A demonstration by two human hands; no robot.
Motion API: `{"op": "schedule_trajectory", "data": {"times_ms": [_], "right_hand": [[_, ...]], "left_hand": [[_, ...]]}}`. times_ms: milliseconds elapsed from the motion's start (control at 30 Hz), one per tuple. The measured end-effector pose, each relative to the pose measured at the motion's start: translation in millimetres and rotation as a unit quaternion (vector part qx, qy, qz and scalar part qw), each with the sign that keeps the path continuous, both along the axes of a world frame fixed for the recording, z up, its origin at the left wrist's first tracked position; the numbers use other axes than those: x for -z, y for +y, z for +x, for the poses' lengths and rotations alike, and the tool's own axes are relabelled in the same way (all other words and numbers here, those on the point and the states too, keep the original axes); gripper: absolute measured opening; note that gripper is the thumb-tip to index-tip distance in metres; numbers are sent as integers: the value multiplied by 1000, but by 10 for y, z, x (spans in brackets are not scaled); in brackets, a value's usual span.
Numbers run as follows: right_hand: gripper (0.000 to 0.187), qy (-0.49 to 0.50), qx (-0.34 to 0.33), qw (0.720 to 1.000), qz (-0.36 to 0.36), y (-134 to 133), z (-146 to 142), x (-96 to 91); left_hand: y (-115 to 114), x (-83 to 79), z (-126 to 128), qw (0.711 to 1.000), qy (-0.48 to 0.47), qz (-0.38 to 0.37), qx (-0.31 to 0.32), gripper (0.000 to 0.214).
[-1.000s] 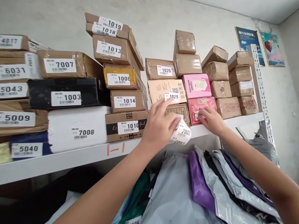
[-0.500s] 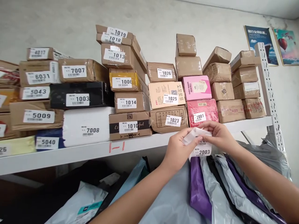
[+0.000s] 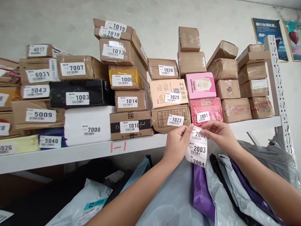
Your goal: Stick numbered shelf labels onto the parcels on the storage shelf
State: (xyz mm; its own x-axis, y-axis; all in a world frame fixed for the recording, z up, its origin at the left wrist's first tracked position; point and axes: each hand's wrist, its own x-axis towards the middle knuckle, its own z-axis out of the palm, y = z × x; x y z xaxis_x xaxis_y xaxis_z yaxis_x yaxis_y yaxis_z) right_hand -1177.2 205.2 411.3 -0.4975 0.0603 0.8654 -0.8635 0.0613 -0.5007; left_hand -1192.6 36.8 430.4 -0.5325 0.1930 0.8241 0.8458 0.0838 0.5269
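A strip of white barcode labels [image 3: 198,150] hangs between my hands, printed 2002, 2003 and 2004 from top to bottom. My left hand [image 3: 178,142] is closed on its left edge, with thumb and fingers pinching near the top. At the upper right edge, by the 2002 label, my right hand [image 3: 218,133] pinches with thumb and forefinger. Just behind and above the strip sits a red parcel [image 3: 207,106] bearing a 2001 label. A brown carton [image 3: 162,121] labelled 1023 stands to its left, and a pink box [image 3: 202,84] lies on top of the red parcel.
Stacked cartons fill the white metal shelf [image 3: 141,144], many with numbered labels. Brown boxes without such labels, one a taped carton [image 3: 236,110], stand right of the red parcel. Below hang grey plastic mailers [image 3: 162,194] and a purple mailer [image 3: 202,194]. A perforated post [image 3: 277,78] rises at right.
The label strip has unfolded downward, so 2002 and 2004 now show along with 2003. My left hand has shifted slightly left; both hands still hold the strip. The view has moved slightly.
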Motion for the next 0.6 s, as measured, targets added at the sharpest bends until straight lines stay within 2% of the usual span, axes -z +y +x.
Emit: {"op": "schedule_trajectory", "data": {"times_ms": [167,300,400,467,600], "right_hand": [[35,12,15,1000,-17,-42,-12,42],[36,8,12,1000,0,-85,-38,23],[35,25,25,999,2,-126,-74,-15],[33,46,50,998,13,-145,-100,-57],[19,123,117,984,46,-136,-136,-228]], "left_hand": [[-8,38,-17,995,-64,12,76,38],[4,12,-18,998,-49,38,32,42],[18,-26,-33,994,-55,64,64,38],[18,-56,-59,993,-58,72,76,40],[4,-126,-103,992,-57,100,43,36]]}}
